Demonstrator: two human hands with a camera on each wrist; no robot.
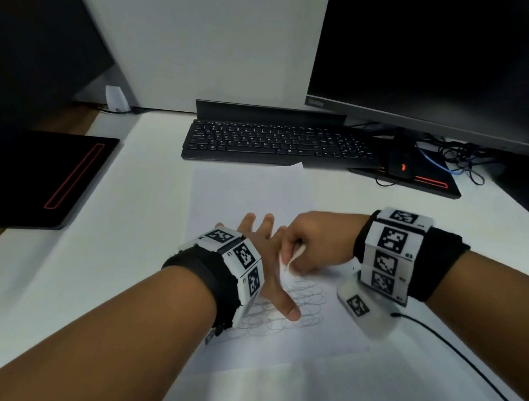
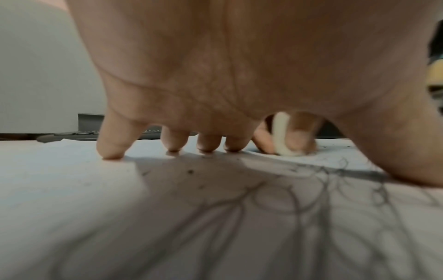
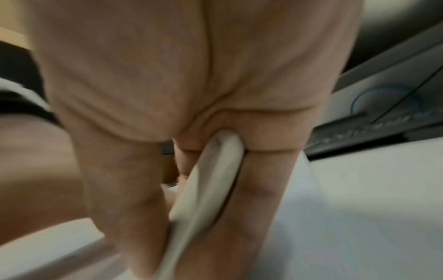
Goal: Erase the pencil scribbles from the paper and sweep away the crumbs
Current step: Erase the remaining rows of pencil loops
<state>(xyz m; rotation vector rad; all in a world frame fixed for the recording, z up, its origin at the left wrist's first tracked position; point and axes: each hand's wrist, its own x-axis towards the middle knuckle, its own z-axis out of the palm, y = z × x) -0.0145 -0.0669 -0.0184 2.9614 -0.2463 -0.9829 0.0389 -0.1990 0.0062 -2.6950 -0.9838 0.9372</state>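
Left hand (image 1: 267,254), fingers spread straight, presses the paper (image 1: 248,193) on the counter (image 1: 120,255); right hand (image 1: 316,241) pinches the white eraser (image 1: 291,258) upon the scribbles (image 1: 308,298), its tip blurred.

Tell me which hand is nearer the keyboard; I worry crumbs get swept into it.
Left, narrowly. The left hand presses spread fingers on the paper, fingertips toward the keyboard. The right hand grips the eraser beside it, slightly nearer the person.

A white desk (image 1: 111,255) meets a pale partition wall (image 1: 202,48); bare wooden floor (image 1: 65,118) shows past its far left edge.
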